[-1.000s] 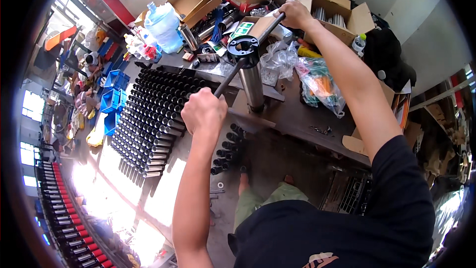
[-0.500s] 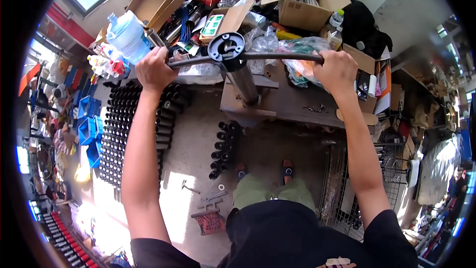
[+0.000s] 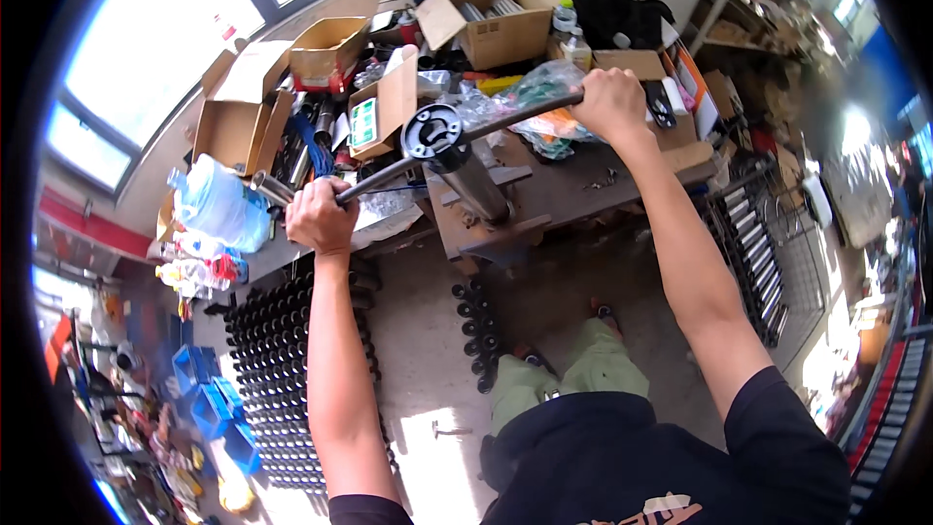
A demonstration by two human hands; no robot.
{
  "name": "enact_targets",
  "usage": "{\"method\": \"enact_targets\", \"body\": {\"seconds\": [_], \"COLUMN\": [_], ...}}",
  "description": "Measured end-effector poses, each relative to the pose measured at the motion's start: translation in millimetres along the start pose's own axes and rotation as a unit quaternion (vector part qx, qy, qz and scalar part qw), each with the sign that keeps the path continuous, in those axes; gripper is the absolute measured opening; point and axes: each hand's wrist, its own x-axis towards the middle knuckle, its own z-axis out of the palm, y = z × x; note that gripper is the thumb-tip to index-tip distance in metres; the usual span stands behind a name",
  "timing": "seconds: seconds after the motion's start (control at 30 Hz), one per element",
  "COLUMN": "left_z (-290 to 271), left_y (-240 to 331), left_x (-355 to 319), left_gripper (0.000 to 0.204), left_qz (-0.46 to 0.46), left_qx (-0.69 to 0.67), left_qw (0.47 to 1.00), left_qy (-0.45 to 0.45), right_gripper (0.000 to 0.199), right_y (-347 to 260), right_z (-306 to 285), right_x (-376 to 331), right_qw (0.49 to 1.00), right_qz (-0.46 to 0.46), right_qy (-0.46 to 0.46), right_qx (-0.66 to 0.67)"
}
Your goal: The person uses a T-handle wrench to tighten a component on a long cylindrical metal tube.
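Both of my hands grip a long dark metal bar [image 3: 515,117], one near each end. My left hand [image 3: 323,217] is closed round the left end, nearer to me. Farther off, my right hand [image 3: 612,102] is wrapped round the right end. Between them the bar meets a round metal collar with holes [image 3: 432,131], on top of a silver metal tube [image 3: 473,190]. The tube leans in the picture and its lower end meets a steel fixture [image 3: 525,228] at the bench edge. Whether the bar passes right through the collar, I cannot tell.
The workbench [image 3: 583,199] carries open cardboard boxes [image 3: 505,39], plastic bags [image 3: 544,87] and a large clear bottle [image 3: 219,204]. On the floor stand rows of black tubes [image 3: 282,379], a smaller group [image 3: 476,331] near my feet, and blue bins [image 3: 214,399]. A wire rack [image 3: 777,253] is at right.
The whole view has turned, so bench and bar now slant up to the right. My left hand appears lower, my right slightly higher. Both keep their grip; any turn of the bar itself is unclear.
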Motion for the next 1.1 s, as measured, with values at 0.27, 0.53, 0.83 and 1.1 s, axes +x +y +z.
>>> {"method": "enact_targets", "body": {"seconds": [0.27,0.53,0.83,1.1], "left_z": [62,-45,76,-40], "left_y": [-41,162,219,246], "left_x": [21,24,62,95], "left_gripper": [0.025,0.034,0.089,0.067], "left_qz": [0.061,0.347,0.216,0.103], "left_qx": [-0.124,-0.232,0.248,0.217], "left_qw": [0.989,0.897,0.558,0.613], "left_qy": [-0.059,-0.143,-0.762,-0.753], "right_gripper": [0.011,0.016,0.01,0.028], "right_y": [-17,11,183,378], "right_z": [-30,-17,-46,88], "right_x": [-94,-69,-46,-182], "right_qw": [0.997,0.97,0.982,0.97], "right_qz": [0.023,0.016,0.028,0.127], "right_qy": [0.042,-0.097,0.048,-0.087], "right_qx": [0.067,0.222,0.178,0.187]}}
